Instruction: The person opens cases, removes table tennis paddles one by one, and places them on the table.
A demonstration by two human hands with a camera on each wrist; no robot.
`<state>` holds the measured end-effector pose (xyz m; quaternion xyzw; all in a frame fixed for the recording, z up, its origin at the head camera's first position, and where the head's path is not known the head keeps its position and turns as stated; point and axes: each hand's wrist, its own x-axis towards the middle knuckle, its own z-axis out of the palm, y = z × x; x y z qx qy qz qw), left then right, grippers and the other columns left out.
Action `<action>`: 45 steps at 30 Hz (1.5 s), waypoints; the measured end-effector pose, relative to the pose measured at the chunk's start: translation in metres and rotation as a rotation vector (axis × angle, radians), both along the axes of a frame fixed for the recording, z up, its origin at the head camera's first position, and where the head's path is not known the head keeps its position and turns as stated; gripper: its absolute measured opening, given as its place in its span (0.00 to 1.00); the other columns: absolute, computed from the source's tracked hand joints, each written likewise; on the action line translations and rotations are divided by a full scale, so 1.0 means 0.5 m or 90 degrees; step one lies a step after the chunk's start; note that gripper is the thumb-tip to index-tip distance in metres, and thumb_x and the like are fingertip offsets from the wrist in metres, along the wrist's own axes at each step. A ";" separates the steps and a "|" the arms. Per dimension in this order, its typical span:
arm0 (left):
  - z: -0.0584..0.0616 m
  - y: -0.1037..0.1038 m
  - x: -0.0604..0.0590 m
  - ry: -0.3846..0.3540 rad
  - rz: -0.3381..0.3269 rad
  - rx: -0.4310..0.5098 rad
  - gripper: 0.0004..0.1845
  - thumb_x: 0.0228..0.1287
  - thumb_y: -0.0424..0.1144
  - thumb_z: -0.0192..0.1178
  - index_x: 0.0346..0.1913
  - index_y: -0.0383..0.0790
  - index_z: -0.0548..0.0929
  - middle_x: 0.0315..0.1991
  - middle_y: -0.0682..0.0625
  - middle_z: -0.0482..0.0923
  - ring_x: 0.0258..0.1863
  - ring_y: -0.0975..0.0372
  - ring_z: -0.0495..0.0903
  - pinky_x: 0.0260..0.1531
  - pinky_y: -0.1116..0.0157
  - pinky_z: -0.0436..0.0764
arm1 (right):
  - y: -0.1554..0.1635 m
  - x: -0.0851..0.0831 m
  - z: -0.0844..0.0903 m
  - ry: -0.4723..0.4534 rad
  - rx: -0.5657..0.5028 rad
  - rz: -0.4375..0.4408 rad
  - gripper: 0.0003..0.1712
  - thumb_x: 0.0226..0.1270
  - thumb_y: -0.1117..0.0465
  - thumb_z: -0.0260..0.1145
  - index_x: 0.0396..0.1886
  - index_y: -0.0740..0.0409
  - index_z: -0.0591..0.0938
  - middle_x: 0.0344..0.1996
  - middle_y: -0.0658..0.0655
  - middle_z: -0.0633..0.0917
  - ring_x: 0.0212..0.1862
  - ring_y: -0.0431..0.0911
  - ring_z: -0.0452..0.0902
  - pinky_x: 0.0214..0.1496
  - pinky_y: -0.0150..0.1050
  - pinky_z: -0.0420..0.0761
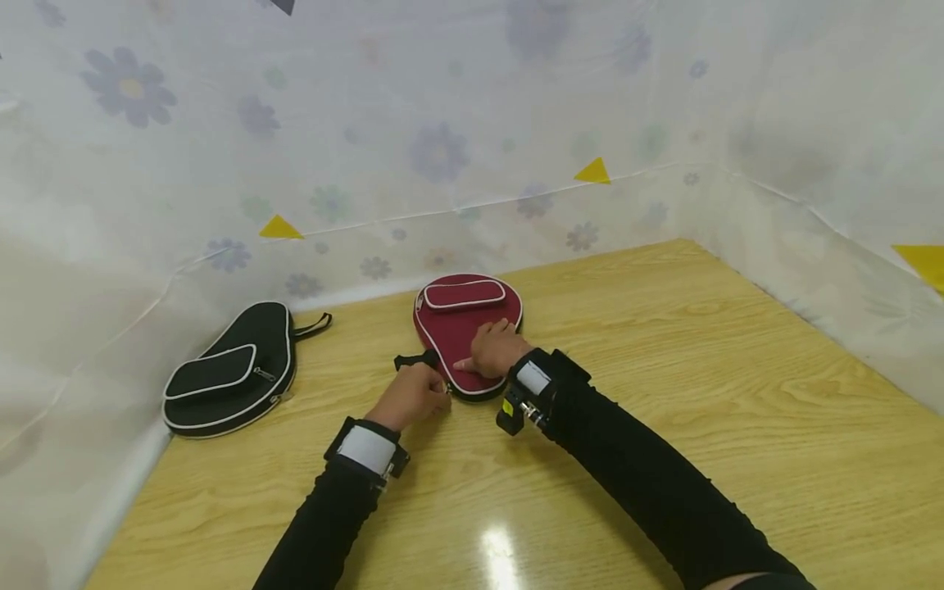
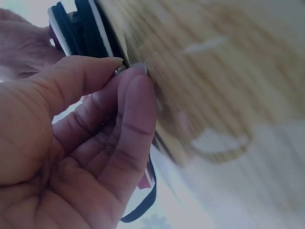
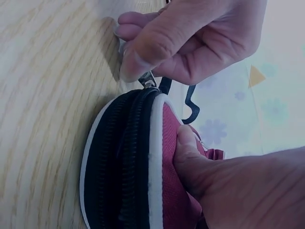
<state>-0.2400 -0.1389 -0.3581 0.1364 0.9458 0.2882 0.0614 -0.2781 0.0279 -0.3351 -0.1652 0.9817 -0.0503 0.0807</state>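
A dark red paddle-shaped case (image 1: 460, 332) with white piping lies on the table, its narrow end toward me. My left hand (image 1: 415, 395) pinches a metal zipper pull (image 3: 147, 80) at that narrow end between thumb and fingertip. Below the pull in the right wrist view, the black zipper teeth (image 3: 129, 157) stand apart, with a dark gap between them. My right hand (image 1: 496, 348) rests on top of the case, its thumb (image 3: 187, 143) pressing the red cloth. A black strap (image 1: 415, 359) sticks out at the case's left side, beside my left hand.
A black case (image 1: 229, 373) of the same shape, with a front pocket and wrist loop, lies at the left near the curtain. Flowered white sheeting (image 1: 442, 156) with yellow triangles borders the wooden table (image 1: 664, 328) at the back and sides.
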 end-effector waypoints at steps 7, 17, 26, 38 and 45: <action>-0.005 0.013 0.008 0.013 -0.007 -0.062 0.17 0.58 0.29 0.68 0.16 0.40 0.76 0.14 0.57 0.64 0.16 0.66 0.63 0.18 0.70 0.60 | 0.008 0.022 -0.014 0.103 -0.015 0.005 0.49 0.72 0.36 0.60 0.62 0.84 0.70 0.57 0.84 0.74 0.61 0.71 0.73 0.54 0.56 0.82; 0.050 0.086 0.031 0.109 0.022 -0.121 0.23 0.64 0.42 0.70 0.50 0.25 0.79 0.41 0.35 0.79 0.41 0.48 0.81 0.43 0.54 0.83 | 0.045 0.002 -0.021 0.152 -0.221 -0.103 0.41 0.76 0.40 0.56 0.64 0.77 0.71 0.56 0.77 0.76 0.56 0.70 0.76 0.55 0.61 0.79; 0.025 0.192 -0.001 0.059 0.109 -0.187 0.41 0.62 0.54 0.70 0.67 0.29 0.69 0.60 0.28 0.66 0.59 0.35 0.69 0.54 0.36 0.75 | 0.082 -0.030 -0.034 0.225 -0.318 -0.160 0.31 0.80 0.47 0.53 0.60 0.74 0.73 0.50 0.75 0.77 0.50 0.70 0.77 0.51 0.66 0.78; 0.017 0.181 -0.019 0.230 0.166 -0.206 0.27 0.66 0.47 0.65 0.53 0.22 0.79 0.40 0.31 0.81 0.39 0.41 0.85 0.36 0.48 0.85 | 0.078 -0.035 -0.043 0.286 -0.375 -0.154 0.22 0.81 0.56 0.51 0.50 0.75 0.73 0.38 0.76 0.80 0.40 0.70 0.80 0.42 0.63 0.80; 0.035 0.143 -0.010 0.265 0.126 -0.098 0.18 0.67 0.38 0.60 0.18 0.37 0.75 0.17 0.44 0.74 0.18 0.50 0.81 0.16 0.59 0.75 | 0.067 -0.038 -0.060 0.372 -0.423 -0.124 0.19 0.83 0.59 0.48 0.46 0.76 0.72 0.27 0.70 0.78 0.29 0.66 0.80 0.32 0.59 0.80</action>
